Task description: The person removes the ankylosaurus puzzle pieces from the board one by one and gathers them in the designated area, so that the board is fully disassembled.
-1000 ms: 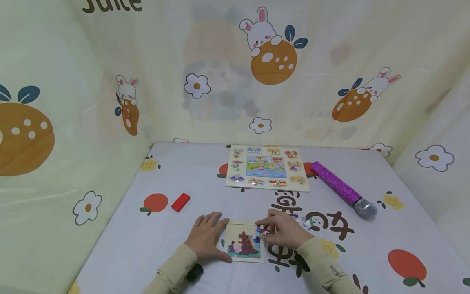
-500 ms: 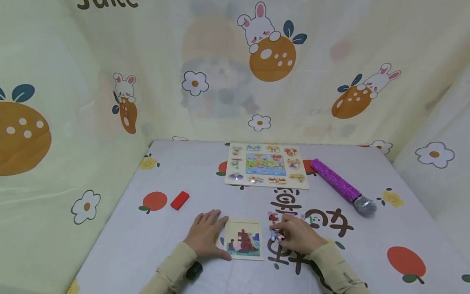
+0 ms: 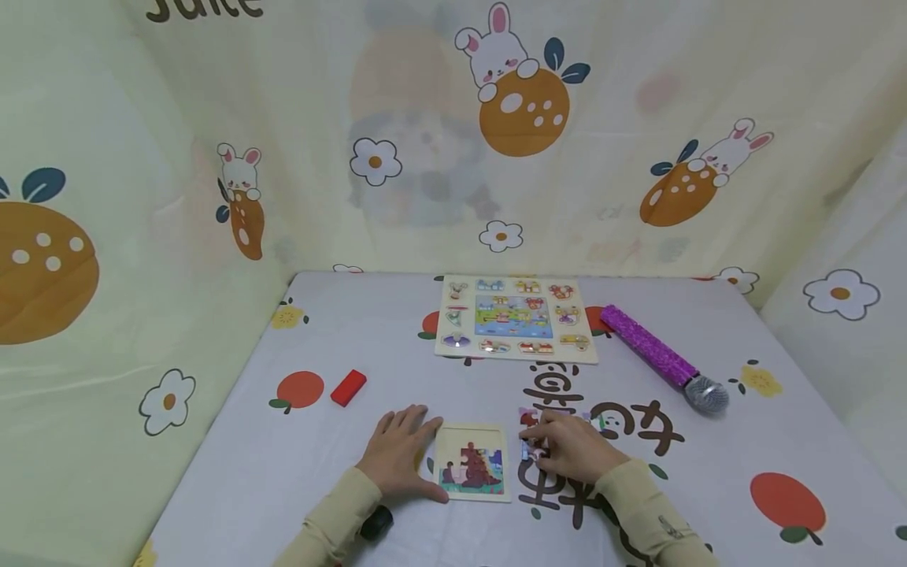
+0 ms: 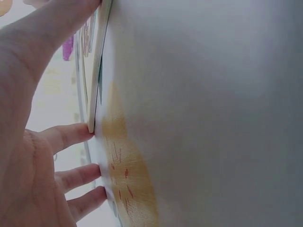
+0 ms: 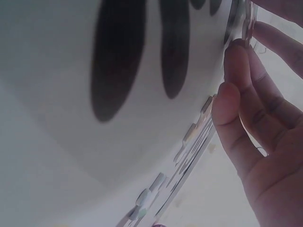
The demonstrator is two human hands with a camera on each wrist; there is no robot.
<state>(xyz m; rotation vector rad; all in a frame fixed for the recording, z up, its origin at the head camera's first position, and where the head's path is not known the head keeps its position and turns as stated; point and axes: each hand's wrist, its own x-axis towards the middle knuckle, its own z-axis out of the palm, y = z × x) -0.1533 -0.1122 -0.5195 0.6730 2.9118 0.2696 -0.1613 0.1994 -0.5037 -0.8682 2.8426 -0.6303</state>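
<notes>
A small square jigsaw tray (image 3: 472, 500) lies in front of me in the head view, partly filled with a dark red dinosaur-like picture. At its left edge my left hand (image 3: 400, 457) rests with fingers spread, thumb and index finger touching the frame; the left wrist view shows this index fingertip on the frame's corner (image 4: 91, 125). Right of the tray, my right hand (image 3: 577, 447) pinches a jigsaw piece (image 3: 527, 450) at the table, its fingers partly hiding it. Another reddish piece (image 3: 527, 417) lies just beyond. In the right wrist view, a thin piece (image 5: 248, 23) shows by the fingers.
Several more pieces (image 3: 601, 423) lie behind the right hand. A knobbed picture board (image 3: 442, 315) stands farther back, with a purple glittery microphone (image 3: 655, 350) at its right. A red block (image 3: 349, 388) lies left. A black object (image 3: 376, 523) sits by the left wrist.
My right hand has moved right, away from the tray's right edge, taking a jigsaw piece down beside the other pieces. The left hand stays at the tray.
</notes>
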